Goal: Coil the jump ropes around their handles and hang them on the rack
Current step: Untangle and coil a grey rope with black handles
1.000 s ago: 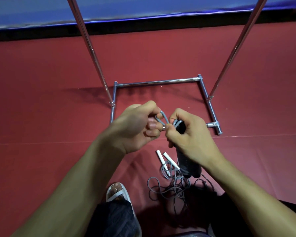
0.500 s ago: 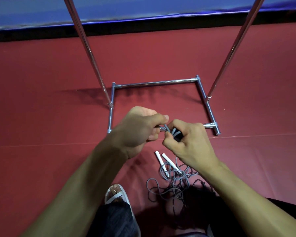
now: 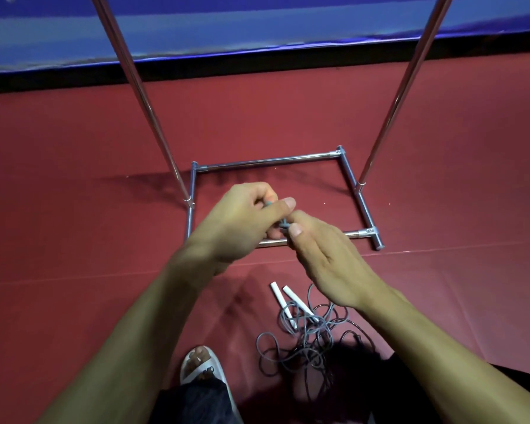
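1. Fingers: the left hand (image 3: 245,221) curls its fingers round a short loop of grey rope (image 3: 283,223), with the thumb laid flat over the top. The right hand (image 3: 328,258) pinches the same rope between thumb and forefinger, and its other fingers lie fairly straight. Both grips are narrow, and the hands touch at the pinch.
2. Risk at the grip: only a small bit of rope shows between the hands, and its handles are hidden. The likely fault, in my judgement, is that a loosened pinch lets the turns spring off, since the cord looks stiff and slick.
3. Risk further out: a second jump rope (image 3: 303,335) lies tangled on the mat (image 3: 74,209) at 5 o'clock of the hands, its white handles (image 3: 283,304) side by side. A trailing end could snag in it, but I cannot tell whether one trails.
4. Pose: both forearms reach from 6 o'clock toward 12 and converge. The hands sit over the near base bar of the rack (image 3: 270,162).
5. The rack's hanging bar is out of view.
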Demonstrator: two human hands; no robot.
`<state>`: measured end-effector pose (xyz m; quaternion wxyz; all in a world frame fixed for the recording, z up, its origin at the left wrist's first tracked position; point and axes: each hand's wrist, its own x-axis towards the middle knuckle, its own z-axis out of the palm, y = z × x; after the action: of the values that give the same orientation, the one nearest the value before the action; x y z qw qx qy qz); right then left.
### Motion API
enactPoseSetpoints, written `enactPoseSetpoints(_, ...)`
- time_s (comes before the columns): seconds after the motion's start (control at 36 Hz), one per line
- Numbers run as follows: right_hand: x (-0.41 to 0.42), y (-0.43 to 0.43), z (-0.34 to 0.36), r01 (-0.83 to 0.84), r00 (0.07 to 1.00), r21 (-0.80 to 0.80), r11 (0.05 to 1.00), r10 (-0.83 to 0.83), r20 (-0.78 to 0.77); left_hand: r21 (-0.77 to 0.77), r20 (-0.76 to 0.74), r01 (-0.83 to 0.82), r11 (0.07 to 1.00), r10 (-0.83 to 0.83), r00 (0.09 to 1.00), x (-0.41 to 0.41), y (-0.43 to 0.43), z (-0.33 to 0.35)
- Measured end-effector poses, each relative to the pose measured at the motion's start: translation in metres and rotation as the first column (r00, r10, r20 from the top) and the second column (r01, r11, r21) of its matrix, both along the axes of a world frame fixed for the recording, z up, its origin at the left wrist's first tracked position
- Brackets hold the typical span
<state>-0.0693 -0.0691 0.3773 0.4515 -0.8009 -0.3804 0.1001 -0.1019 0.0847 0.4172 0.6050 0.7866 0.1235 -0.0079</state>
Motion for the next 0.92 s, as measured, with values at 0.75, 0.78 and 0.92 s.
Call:
enactPoseSetpoints(0.75,0.013,0.009,0.005,0.042,0.944,0.250,0.967,0.043,-0.326,0.182,0.328,-0.083,0.980,0.019,0.944,0.023,0.018,0.022)
enactPoseSetpoints(0.78,0.014,0.007,0.007,0.045,0.943,0.262,0.964,0.045,-0.330,0.189,0.329,-0.064,0.980,-0.002,0.944,0.026,0.019,0.027)
enactPoseSetpoints(0.92,0.020,0.001,0.022,0.131,0.974,0.301,0.944,-0.067,-0.215,0.210,0.386,0.020,0.978,-0.102,0.917,0.042,0.016,0.060)
